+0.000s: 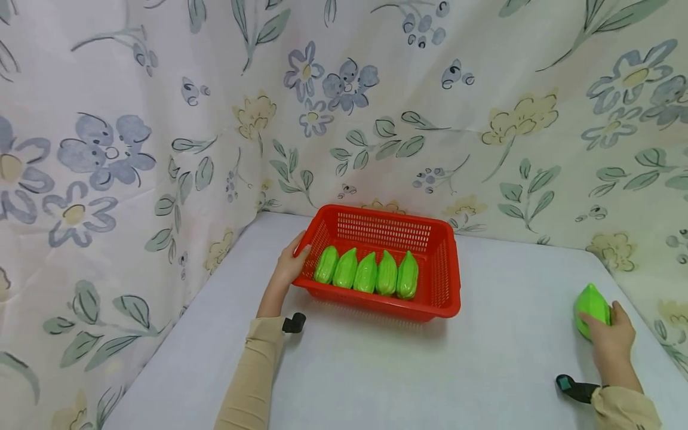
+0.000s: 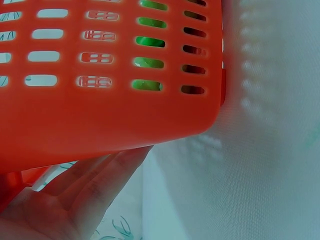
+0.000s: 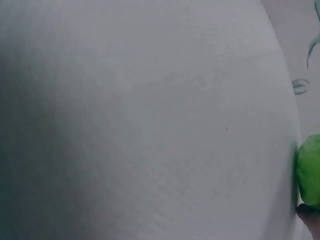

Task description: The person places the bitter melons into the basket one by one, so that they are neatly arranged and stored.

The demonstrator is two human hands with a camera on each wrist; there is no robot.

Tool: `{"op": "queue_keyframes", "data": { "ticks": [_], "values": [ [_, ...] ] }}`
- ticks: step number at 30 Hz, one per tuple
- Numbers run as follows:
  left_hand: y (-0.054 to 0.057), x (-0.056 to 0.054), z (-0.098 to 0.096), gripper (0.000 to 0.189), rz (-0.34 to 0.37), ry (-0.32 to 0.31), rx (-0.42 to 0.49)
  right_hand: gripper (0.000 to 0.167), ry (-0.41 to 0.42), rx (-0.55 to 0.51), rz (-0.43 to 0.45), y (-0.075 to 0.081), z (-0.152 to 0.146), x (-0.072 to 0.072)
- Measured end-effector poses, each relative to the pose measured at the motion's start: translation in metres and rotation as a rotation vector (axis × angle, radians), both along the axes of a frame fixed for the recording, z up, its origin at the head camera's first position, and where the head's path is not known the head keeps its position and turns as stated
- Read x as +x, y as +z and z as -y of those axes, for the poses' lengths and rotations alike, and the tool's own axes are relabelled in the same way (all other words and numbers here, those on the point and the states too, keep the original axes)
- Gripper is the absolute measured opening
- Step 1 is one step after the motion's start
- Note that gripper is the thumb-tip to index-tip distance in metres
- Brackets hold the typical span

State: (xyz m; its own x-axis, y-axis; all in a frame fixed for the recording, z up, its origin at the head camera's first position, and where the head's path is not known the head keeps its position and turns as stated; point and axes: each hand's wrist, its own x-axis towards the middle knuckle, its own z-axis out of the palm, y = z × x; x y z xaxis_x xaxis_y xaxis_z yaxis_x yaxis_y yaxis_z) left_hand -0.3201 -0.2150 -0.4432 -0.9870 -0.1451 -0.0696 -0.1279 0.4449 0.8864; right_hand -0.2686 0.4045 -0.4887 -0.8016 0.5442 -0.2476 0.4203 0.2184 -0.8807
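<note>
A red plastic basket (image 1: 454, 269) with slotted walls stands on the white table. Several shiny green star fruits (image 1: 365, 273), ridged and pointed, lie side by side in a row along its near side. My left hand (image 1: 290, 263) holds the basket's left rim; in the left wrist view its fingers (image 2: 102, 187) lie against the basket's underside edge, the thumb out of sight. Far to the right, my right hand (image 1: 613, 337) grips another green star fruit (image 1: 591, 307) at the table. Only a sliver of that fruit (image 3: 310, 170) and a fingertip show in the right wrist view.
A white cloth-like surface covers the table (image 1: 376, 370). Behind and at the left hangs a flower-patterned curtain (image 1: 344, 167), close behind the basket. The table's right edge runs just beside the right hand.
</note>
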Motion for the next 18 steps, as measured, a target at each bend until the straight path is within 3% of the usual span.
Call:
{"op": "queue_keyframes", "data": {
  "ticks": [7,18],
  "values": [
    [0.0013,-0.0007,-0.002,0.055,-0.002,-0.002,0.003,0.085,-0.024,-0.089,-0.013,0.0027,-0.0001,-0.0015],
    [0.0015,0.0011,-0.0022,0.056,0.003,0.001,0.001,0.084,-0.024,-0.12,-0.016,0.0057,0.0065,-0.0051]
  ]
}}
